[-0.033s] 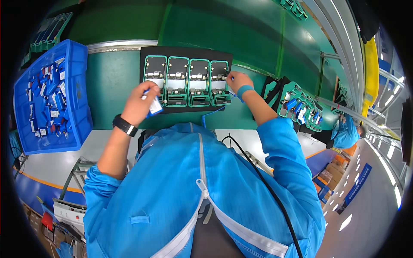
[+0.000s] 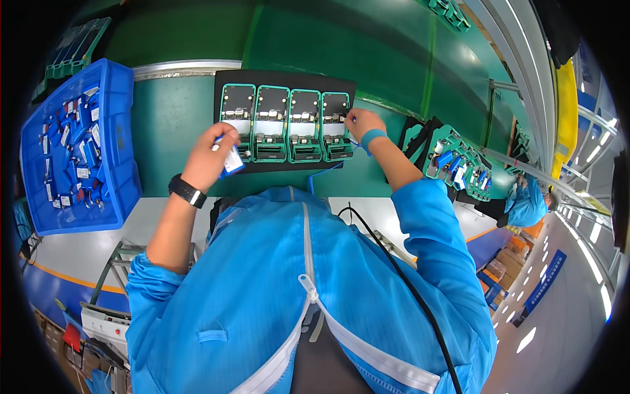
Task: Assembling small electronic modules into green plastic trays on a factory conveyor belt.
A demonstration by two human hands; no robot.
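Observation:
My left hand point(image 2: 209, 157) is closed around a blue battery pack point(image 2: 233, 161) with a white label, held in front of the leftmost green-framed housing point(image 2: 237, 98). At the right side of the rightmost green-framed housing point(image 2: 336, 125), my right hand point(image 2: 366, 123) is closed in a pinch. Whatever lies between its fingertips is too small to make out. These housings stand in a row with more of their kind, each with a black upper panel and small parts inside. My left hand hides the lower part of the leftmost one.
The row rests on a black mat point(image 2: 285, 80) on the green table point(image 2: 170, 125). To the left is a blue bin point(image 2: 121, 157) of battery packs. More green housings point(image 2: 453, 164) with blue packs lie at right. A blue cord point(image 2: 321, 173) hangs at the table edge; another person point(image 2: 527, 205) is far right.
My left hand has shifted slightly to the left with the battery pack, which has tilted a little. My right hand stays in place at the rightmost housing.

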